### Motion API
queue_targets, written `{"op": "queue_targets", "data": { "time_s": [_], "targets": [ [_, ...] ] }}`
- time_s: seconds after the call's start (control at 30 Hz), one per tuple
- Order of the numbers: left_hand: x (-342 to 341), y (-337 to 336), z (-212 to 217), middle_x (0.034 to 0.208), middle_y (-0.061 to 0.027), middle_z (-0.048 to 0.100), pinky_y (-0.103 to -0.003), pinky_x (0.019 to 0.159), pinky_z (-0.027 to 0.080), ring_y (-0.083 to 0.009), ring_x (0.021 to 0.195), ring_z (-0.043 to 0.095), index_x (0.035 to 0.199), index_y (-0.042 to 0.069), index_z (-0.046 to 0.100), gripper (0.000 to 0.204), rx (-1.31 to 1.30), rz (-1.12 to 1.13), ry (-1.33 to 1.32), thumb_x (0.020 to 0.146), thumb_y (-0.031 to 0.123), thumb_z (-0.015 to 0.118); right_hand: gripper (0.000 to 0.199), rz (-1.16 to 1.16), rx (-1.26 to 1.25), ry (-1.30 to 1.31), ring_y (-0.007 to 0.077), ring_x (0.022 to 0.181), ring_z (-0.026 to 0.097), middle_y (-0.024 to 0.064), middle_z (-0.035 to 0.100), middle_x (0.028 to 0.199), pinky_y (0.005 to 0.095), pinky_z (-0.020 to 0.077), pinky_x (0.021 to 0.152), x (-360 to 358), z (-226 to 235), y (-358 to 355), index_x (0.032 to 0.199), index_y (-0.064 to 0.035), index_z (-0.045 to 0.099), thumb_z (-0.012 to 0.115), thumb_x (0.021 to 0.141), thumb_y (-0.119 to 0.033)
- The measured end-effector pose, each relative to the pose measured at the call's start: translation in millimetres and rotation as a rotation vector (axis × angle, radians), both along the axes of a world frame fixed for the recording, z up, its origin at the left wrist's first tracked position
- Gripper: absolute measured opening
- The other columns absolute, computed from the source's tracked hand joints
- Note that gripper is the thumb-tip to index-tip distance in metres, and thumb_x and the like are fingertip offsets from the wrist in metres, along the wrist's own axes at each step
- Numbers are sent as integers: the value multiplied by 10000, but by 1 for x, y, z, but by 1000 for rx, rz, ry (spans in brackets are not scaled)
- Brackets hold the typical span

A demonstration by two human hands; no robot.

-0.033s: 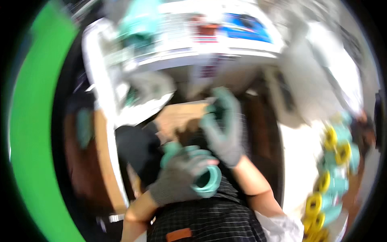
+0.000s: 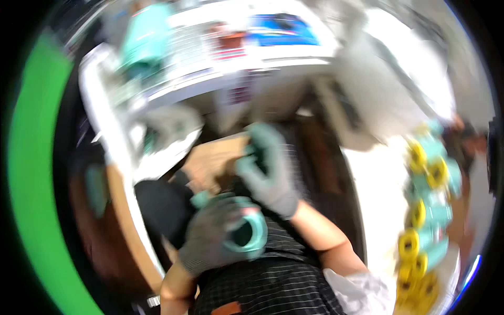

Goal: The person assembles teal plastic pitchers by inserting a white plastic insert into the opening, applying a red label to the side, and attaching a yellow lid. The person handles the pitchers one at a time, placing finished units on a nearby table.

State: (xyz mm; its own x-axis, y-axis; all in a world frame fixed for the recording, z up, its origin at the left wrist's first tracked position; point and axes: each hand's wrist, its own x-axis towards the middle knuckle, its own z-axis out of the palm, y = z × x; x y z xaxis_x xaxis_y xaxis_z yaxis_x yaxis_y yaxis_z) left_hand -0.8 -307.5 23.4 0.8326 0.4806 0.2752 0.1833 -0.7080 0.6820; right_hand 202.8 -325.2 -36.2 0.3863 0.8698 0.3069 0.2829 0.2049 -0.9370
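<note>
Blurred workbench (image 2: pixel 126 210); gloved left hand (image 2: pixel 215 236), teal ring (image 2: pixel 247 233)

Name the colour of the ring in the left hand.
Teal: the ring in the gloved left hand, head view.

Both hands in knitted cloth gloves, matt: left hand (image 2: pixel 218 236) dark grey, right hand (image 2: pixel 270 170) paler grey with teal tips. Teal ring (image 2: pixel 247 231) in the left grip looks like smooth plastic, slight sheen. Brown box (image 2: pixel 212 163) under the right hand: matt cardboard. Apron (image 2: pixel 273 283) is dark checked cloth. Yellow-and-teal parts (image 2: pixel 425 210) at right look like glossy plastic; too blurred to be sure.
</note>
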Motion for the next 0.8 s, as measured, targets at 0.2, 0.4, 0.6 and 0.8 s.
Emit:
{"op": "queue_targets", "data": {
  "time_s": [0.2, 0.4, 0.6, 0.8],
  "targets": [
    [17, 32, 0, 1165, -170, 719, -402, 885, 590, -307, 1023, 728, 1265, 51, 618, 820, -215, -101, 57, 553, 234, 981, 211, -445, -75, -314, 284, 1000, 709, 148, 717, 1095, 354, 564, 906, 108, -48, -126, 1117, -6, 727, 740, 944, -126],
    [77, 6, -23, 1122, -118, 730, -415, 846, 581, -306, 970, 729, 1245, 60, 632, 774, -3, -236, 72, 562, 210, 964, 224, -1108, -341, -334, 146, 798, 659, 104, 723, 997, 316, 552, 797, 252, -59, -211, 1134, -19, 732, 682, 999, -189],
    [88, 3, -8, 1106, -104, 694, -471, 947, 537, -341, 1063, 692, 1280, 51, 621, 816, 157, -197, 150, 562, 225, 968, 236, -1151, -608, -530, 336, 856, 698, 174, 674, 1133, 420, 553, 831, 325, -96, -197, 1081, -44, 711, 681, 962, -245],
    [73, -7, -28, 1202, -155, 630, -466, 886, 571, -374, 1199, 614, 1507, 88, 472, 1026, -99, 51, 192, 642, 299, 981, 390, -433, -131, 767, 136, 562, 602, 108, 676, 879, 257, 475, 505, 143, -25, -122, 1307, 37, 510, 654, 975, -109]
  ]
}}
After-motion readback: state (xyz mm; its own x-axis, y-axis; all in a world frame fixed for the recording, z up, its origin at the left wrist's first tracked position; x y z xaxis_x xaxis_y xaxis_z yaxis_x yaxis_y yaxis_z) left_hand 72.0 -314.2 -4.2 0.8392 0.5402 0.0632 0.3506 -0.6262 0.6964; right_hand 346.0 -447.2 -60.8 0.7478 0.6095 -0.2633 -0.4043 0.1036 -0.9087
